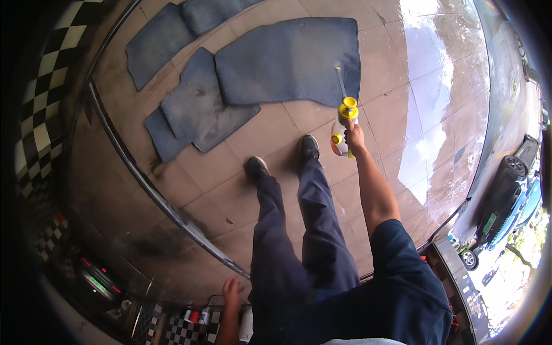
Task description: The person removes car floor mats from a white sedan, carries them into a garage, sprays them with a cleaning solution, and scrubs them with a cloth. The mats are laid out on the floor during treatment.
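My right hand (355, 137) is wrapped round the grip of a hand-held sprayer (348, 109) with yellow fittings and a pale body. A thin wand with a yellow tip (338, 69) points away from it, over the right part of a large dark grey-blue floor mat (287, 60). The sprayer is held above the floor, beside the mat's near right corner. Low at my left side, my left hand (232, 287) hangs with loosely bent fingers apart and nothing in it. An irregular mat (201, 103) with dark stains lies left of the large one.
More mats (158, 46) lie farther off on the brown tiles (259, 135). Wet, shiny floor (425, 103) stretches along the right. A dark raised rail (144, 190) curves along the left. Parked cars (500, 213) stand at far right; bottles (198, 316) are at lower left.
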Demonstrator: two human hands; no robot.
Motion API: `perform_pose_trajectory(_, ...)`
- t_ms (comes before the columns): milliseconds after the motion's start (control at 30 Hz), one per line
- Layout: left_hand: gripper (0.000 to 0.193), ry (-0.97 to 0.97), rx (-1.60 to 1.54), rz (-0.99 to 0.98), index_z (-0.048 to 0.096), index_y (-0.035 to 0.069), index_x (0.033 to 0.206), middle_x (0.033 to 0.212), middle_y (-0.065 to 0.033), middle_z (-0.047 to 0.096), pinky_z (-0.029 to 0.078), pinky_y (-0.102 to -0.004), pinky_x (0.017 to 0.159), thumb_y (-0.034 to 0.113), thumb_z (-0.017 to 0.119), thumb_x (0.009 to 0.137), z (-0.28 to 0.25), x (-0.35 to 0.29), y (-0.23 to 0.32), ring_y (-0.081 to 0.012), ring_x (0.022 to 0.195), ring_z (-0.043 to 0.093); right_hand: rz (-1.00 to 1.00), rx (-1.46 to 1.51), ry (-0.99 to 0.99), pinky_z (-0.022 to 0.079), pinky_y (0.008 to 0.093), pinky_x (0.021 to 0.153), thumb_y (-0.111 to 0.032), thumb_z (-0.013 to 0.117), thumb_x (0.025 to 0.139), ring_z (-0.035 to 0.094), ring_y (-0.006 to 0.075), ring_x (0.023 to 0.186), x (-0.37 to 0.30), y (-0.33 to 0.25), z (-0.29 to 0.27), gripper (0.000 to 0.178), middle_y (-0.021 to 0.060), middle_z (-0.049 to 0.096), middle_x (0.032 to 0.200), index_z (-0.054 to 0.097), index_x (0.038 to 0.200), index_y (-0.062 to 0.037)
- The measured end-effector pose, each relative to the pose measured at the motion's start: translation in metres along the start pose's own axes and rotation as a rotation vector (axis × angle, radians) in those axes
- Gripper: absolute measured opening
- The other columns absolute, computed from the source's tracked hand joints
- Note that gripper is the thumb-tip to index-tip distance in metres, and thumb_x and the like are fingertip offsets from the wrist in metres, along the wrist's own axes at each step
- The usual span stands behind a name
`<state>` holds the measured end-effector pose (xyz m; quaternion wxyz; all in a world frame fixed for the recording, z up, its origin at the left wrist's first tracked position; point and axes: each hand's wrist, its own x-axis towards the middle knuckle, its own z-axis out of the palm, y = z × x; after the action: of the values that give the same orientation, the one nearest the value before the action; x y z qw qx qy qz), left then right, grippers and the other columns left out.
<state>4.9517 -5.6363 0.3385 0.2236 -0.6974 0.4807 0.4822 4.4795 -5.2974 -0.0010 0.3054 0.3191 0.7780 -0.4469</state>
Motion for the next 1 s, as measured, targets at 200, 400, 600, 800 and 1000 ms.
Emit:
perform_pose_trajectory(200, 0.021, 0.041, 0.022, -0.05, 0.054, 0.006, 0.099, 0.094, -0.0048, 0.052, 0.048, -0.0304, 0.063, 0.021, 0.052, 0.083, 0.01, 0.001, 0.006, -0.0158, 0.083, 0.051, -0.123, -0.35, -0.102, 0.041, 0.0291, 0.045, -0.044, 0.04, 0.086, 0.051, 0.0151, 0.05, -0.049, 0.059, -0.036, 0.044, 0.0067, 0.052, 0.06, 0.048, 0.079, -0.0013)
perform_pose_trajectory(400, 0.021, 0.022, 0.032, -0.029, 0.054, 0.006, 0.098, 0.09, -0.0034, 0.051, 0.046, -0.0282, 0.061, 0.02, 0.052, 0.083, 0.02, 0.006, 0.024, -0.0138, 0.08, 0.05, 0.079, -0.272, -0.15, 0.039, 0.0275, 0.045, -0.042, 0.041, 0.086, 0.047, 0.0116, 0.05, -0.107, 0.114, -0.063, 0.04, 0.0039, 0.049, 0.06, 0.048, 0.079, -0.0028)
perform_pose_trajectory(600, 0.019, 0.007, 0.043, -0.03, 0.055, 0.007, 0.098, 0.089, -0.0026, 0.051, 0.046, -0.0275, 0.061, 0.02, 0.052, 0.084, 0.027, 0.009, 0.03, -0.0128, 0.08, 0.049, 0.177, -0.08, -0.068, 0.035, 0.0233, 0.04, -0.039, 0.04, 0.087, 0.041, 0.0091, 0.045, -0.128, 0.114, -0.075, 0.035, -0.0002, 0.043, 0.057, 0.046, 0.079, -0.0056)
perform_pose_trajectory(800, 0.019, -0.016, 0.025, -0.012, 0.055, 0.006, 0.098, 0.089, -0.0027, 0.052, 0.046, -0.0271, 0.06, 0.019, 0.052, 0.084, 0.029, 0.013, 0.023, -0.0133, 0.081, 0.05, 0.017, -0.214, -0.049, 0.04, 0.028, 0.044, -0.04, 0.042, 0.086, 0.049, 0.0141, 0.049, -0.086, 0.089, -0.053, 0.039, 0.005, 0.05, 0.06, 0.046, 0.078, -0.002)
perform_pose_trajectory(1000, 0.019, 0.003, 0.024, -0.008, 0.055, 0.006, 0.097, 0.09, -0.0029, 0.052, 0.046, -0.0273, 0.06, 0.019, 0.052, 0.084, 0.036, 0.009, 0.029, -0.0139, 0.081, 0.05, -0.236, -0.534, -0.047, 0.043, 0.0389, 0.058, -0.045, 0.039, 0.085, 0.057, 0.0313, 0.063, -0.02, 0.029, -0.016, 0.046, 0.0167, 0.057, 0.069, 0.049, 0.081, 0.0)
